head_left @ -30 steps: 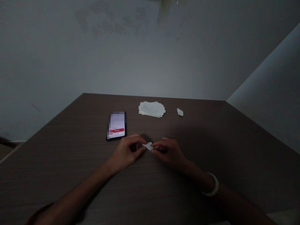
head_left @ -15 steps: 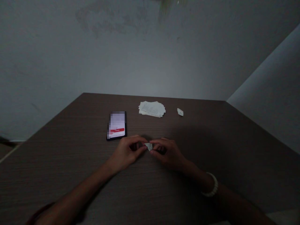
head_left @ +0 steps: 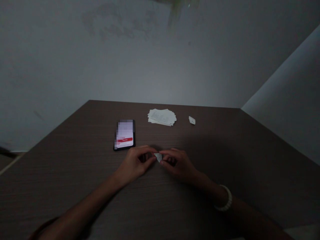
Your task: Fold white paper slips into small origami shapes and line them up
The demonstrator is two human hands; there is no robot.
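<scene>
A small folded piece of printed paper (head_left: 158,156) is pinched between both hands, just above or on the table. My left hand (head_left: 137,162) grips its left side between thumb and forefinger. On the other side, my right hand (head_left: 178,163) has thumb and forefinger closed on the paper's right edge. The fingertips hide part of the paper, so its full shape cannot be made out. Beyond the hands lies a fanned stack of printed paper sheets (head_left: 162,117). Right of that stack sits another small folded paper (head_left: 192,120).
A phone (head_left: 124,134) with a lit screen lies on the table (head_left: 155,206), just beyond my left hand. The table's far edge meets a grey wall (head_left: 160,66). A second wall (head_left: 292,83) rises along the right.
Both hands stay nearly in place, still pinching the paper, which is tilted slightly differently. The whole view has shifted by a few pixels.
</scene>
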